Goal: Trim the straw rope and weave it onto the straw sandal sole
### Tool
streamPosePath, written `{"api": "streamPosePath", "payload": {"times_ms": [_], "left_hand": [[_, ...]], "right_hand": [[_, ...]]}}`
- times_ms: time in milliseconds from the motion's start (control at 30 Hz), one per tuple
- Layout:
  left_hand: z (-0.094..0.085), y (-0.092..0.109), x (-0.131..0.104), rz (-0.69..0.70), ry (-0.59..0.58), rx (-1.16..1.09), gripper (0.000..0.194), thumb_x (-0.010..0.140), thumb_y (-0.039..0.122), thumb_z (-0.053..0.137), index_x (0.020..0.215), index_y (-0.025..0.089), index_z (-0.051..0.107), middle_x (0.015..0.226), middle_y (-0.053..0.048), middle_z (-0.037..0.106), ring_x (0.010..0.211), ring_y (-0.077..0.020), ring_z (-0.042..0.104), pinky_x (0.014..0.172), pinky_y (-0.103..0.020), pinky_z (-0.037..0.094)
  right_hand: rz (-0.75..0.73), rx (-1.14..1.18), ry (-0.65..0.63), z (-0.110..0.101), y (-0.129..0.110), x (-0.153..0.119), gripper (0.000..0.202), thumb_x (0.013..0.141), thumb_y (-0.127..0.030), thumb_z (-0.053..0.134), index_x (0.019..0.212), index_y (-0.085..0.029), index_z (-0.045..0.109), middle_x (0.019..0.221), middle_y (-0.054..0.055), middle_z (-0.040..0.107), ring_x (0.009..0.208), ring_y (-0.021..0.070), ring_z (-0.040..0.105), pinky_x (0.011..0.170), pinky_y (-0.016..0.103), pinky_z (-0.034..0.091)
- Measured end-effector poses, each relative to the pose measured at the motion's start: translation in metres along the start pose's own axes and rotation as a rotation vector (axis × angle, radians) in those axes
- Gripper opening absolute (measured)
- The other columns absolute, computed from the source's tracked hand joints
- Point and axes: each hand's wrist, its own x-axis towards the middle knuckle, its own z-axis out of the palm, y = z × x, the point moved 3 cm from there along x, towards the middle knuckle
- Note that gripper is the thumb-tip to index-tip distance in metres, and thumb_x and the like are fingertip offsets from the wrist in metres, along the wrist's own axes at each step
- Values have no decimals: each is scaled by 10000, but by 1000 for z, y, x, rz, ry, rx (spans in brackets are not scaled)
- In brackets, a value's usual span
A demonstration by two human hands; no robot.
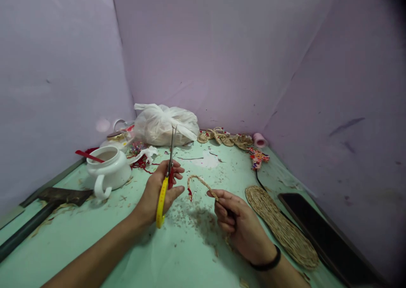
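My left hand (159, 187) holds a pair of scissors (163, 201) with a yellow handle, its blades pointing up and away from me. The scissors rest across the palm, and the fingers and thumb are partly spread around them. Lower right, my right hand (236, 220) pinches a thin braided straw cord (203, 180) between thumb and forefinger. The cord arches leftward to a red end, close to my left fingertips but apart from the blades. Part of the cord is hidden inside the right hand, and a short length hangs below it.
On the left stand a white pot (111, 169) with a red stick and a hammer-like tool (60, 199). A white plastic bag (166, 125) sits at the back. Woven pieces (222, 136), a pink spool (259, 140), a hot glue gun (257, 157), a woven sole (281, 226) and a dark slab (320, 233) lie rightward.
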Motion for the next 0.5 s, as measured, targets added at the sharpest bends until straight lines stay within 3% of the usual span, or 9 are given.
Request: {"api": "streamPosePath", "payload": {"times_ms": [133, 233, 433, 500], "left_hand": [[6, -3, -3, 32, 29, 19, 420, 621, 97, 593, 976, 220, 403, 1015, -46, 530, 841, -136, 509, 748, -281, 434], [8, 1, -5, 4, 73, -33, 297, 666, 143, 571, 912, 211, 420, 890, -18, 555, 712, -112, 532, 648, -251, 450], [0, 12, -6, -127, 192, -195, 189, 683, 214, 574, 818, 195, 443, 607, 36, 552, 529, -104, 535, 467, -196, 422], [0, 9, -5, -267, 192, -359, 229, 642, 174, 572, 824, 195, 435, 545, 47, 538, 463, -96, 518, 411, -175, 390]], "right_hand": [[26, -6, -11, 2, 3, -1, 158, 627, -198, 605, 773, -140, 601, 441, -92, 328, 376, 22, 120, 342, 159, 59], [53, -34, -29, 4, 5, -2, 152, 638, -208, 607, 775, -143, 594, 443, -93, 331, 373, 21, 120, 343, 159, 62], [153, -216, -79, 5, 13, -2, 178, 645, -265, 615, 773, -144, 591, 462, -87, 381, 346, 11, 143, 334, 175, 54], [129, -341, -104, 5, 16, -1, 187, 648, -296, 622, 745, -137, 602, 463, -80, 395, 335, 8, 174, 328, 176, 70]]}}
